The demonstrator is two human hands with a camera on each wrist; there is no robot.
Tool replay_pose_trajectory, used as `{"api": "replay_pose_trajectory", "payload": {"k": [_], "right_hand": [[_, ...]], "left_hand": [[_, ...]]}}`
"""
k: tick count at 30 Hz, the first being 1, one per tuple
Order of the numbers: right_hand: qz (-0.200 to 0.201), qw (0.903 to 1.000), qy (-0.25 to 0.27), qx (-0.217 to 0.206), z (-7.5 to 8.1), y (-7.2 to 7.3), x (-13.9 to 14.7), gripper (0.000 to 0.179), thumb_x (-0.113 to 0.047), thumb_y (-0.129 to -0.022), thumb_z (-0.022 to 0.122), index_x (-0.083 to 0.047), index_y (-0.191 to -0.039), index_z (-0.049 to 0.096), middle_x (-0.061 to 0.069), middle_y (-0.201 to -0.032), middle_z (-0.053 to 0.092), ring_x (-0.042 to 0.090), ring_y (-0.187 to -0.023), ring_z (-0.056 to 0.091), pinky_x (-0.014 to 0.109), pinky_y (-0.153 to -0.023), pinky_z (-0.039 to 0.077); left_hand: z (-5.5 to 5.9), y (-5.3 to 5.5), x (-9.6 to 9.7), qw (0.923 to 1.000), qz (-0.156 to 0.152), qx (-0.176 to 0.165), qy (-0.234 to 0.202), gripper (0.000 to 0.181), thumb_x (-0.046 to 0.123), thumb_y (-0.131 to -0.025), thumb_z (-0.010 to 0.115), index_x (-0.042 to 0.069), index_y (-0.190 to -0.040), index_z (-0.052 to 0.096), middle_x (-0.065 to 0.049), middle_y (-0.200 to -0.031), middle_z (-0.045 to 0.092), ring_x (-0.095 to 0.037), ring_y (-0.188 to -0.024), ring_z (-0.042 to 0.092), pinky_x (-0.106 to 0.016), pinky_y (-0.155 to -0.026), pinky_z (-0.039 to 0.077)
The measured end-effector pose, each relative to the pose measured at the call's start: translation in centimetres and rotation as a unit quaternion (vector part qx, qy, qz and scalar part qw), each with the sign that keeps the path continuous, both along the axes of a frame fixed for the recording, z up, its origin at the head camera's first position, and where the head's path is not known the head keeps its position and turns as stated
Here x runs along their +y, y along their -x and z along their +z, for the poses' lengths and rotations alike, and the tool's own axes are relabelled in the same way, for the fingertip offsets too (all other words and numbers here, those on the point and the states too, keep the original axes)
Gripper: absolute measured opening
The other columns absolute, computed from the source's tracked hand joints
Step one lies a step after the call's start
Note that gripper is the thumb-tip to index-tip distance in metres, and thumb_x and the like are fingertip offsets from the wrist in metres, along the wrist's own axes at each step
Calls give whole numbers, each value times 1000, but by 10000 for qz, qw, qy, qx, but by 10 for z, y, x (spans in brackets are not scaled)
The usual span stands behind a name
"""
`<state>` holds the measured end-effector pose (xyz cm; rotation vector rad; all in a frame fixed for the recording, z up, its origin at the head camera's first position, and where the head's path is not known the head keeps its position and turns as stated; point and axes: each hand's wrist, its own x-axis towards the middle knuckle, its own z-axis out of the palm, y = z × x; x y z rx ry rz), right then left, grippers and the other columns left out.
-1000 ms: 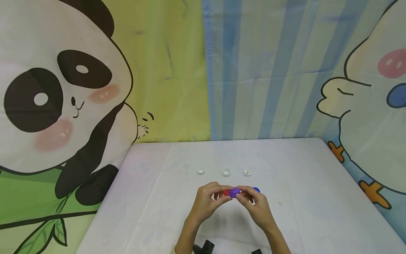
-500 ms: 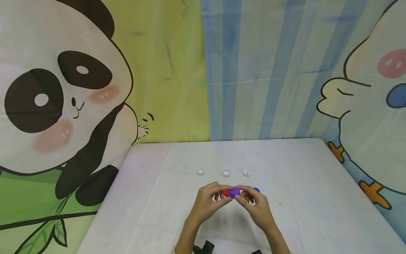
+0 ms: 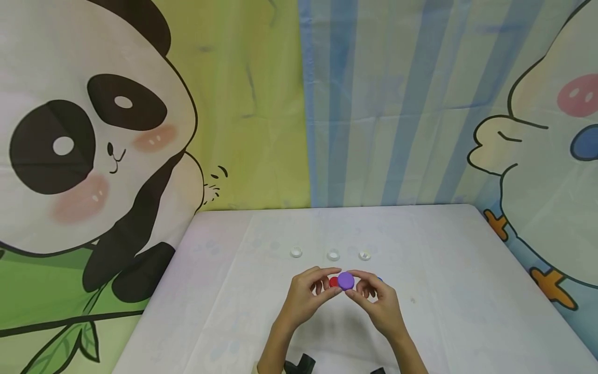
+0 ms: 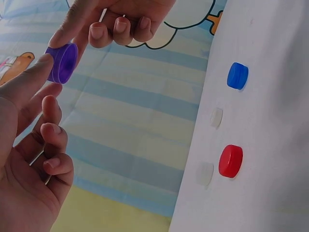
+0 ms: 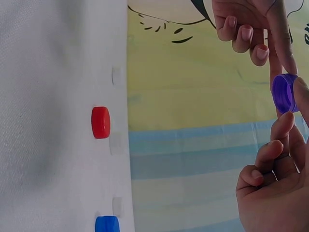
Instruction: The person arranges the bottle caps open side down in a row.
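Above the white worktop (image 3: 444, 311), the left hand (image 3: 303, 297) and the right hand (image 3: 384, 306) together hold a round, purple plastic cap (image 3: 345, 281), each pinching its edge between thumb and forefinger while the other fingers curl loosely and grasp nothing. Its flat, closed face looks back toward the head camera; both wrist views show the hollow, open side. Just beyond the hands, a round, red plastic cap (image 4: 231, 161) and a round, blue plastic cap (image 4: 237, 76) rest on the worktop, well apart from each other; the blue one is almost hidden behind the right hand in the head view. Farther out, three small, round, whitish pieces lie in a row: a left one (image 3: 296, 252), a middle one (image 3: 333, 254) and a right one (image 3: 365, 255). As for progress, the purple cap is clear of the surface and in both hands' grip, so I judge its handling to be midway: setting it down or letting it go is not yet done. Both other caps sit untouched, and nothing appears joined together.
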<state>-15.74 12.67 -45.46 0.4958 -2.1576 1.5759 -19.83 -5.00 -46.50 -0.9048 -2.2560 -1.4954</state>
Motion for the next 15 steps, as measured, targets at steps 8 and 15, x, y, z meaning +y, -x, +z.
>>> {"api": "replay_pose_trajectory", "payload": {"k": [8,15], "right_hand": [[21,9999,6,161,1,0,-2,33,5,-71,70,-1,-103,63,2,-65,49,21,-60,41,26,-54,32],[20,9988,-204,435,-10,8,-3,34,4,-71,71,-1,-104,65,1,-65,50,19,-60,42,25,-53,33]], "left_hand": [[17,-9,-1,9999,-66,-113,-27,30,14,-74,72,5,-102,66,-4,-64,52,-23,-54,47,-24,-47,40],[-5,2,-6,9998,123,124,2,28,23,-75,72,15,-101,67,5,-64,50,-9,-53,44,-18,-46,37]]}}
